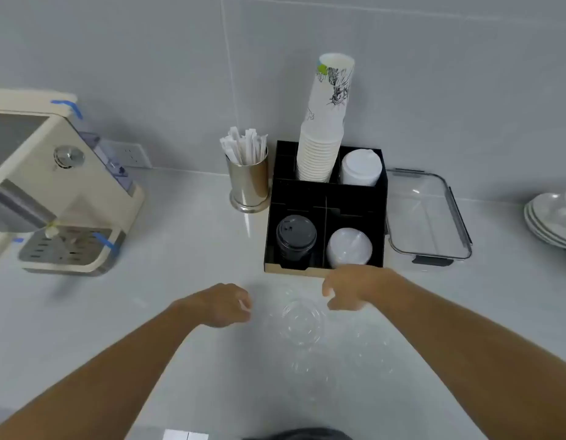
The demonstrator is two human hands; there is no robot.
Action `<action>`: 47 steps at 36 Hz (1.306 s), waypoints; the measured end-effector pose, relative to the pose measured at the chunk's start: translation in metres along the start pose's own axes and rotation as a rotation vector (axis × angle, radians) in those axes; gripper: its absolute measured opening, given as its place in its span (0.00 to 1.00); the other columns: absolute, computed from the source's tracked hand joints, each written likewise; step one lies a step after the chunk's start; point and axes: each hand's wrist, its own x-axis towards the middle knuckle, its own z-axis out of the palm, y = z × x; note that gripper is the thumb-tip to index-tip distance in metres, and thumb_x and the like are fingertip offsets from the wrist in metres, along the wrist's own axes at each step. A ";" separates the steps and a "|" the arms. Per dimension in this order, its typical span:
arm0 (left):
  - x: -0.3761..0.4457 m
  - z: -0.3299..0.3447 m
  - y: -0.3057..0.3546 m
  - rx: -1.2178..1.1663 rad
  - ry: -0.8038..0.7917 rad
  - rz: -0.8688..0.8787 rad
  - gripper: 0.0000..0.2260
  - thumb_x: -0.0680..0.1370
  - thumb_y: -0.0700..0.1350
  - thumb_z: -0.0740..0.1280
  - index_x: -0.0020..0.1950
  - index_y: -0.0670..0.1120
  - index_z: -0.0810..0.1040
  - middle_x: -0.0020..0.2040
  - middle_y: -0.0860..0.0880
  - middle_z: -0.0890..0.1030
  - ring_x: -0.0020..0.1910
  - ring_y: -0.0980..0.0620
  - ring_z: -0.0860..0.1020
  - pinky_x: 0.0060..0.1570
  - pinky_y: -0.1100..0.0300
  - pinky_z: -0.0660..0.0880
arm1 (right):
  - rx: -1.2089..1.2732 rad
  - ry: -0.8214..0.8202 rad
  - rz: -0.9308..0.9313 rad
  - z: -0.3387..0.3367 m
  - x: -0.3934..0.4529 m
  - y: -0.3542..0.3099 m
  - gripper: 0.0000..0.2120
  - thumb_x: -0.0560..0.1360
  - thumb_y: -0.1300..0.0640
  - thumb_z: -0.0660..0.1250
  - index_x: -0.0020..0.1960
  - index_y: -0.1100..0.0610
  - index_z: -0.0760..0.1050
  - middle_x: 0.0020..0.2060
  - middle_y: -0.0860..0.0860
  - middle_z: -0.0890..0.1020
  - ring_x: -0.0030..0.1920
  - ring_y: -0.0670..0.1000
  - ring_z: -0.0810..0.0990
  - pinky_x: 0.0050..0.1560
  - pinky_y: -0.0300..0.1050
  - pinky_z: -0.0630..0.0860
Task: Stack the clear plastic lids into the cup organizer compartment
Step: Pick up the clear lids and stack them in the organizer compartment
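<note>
Several clear plastic lids (302, 323) lie loose on the pale counter just in front of the black cup organizer (326, 198). A stack of clear lids (349, 247) sits in the organizer's front right compartment. My left hand (223, 304) hovers to the left of the loose lids, fingers curled, holding nothing that I can see. My right hand (354, 289) hovers at their upper right, near the organizer's front edge, fingers bent and apart, touching no lid.
The organizer also holds black lids (296, 236), white lids (361, 168) and a tall stack of paper cups (326, 128). A metal holder of wrapped sticks (248, 182) stands left of it. A coffee machine (53, 192) is at far left, a clear container (427, 217) and plates (551, 220) at right.
</note>
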 end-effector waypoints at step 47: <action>0.009 0.114 0.042 -1.057 0.336 -0.165 0.07 0.77 0.39 0.68 0.42 0.40 0.85 0.33 0.48 0.77 0.36 0.51 0.73 0.43 0.57 0.76 | 1.460 0.072 0.255 0.116 0.015 -0.005 0.10 0.74 0.63 0.63 0.42 0.57 0.83 0.40 0.52 0.80 0.39 0.51 0.81 0.43 0.40 0.80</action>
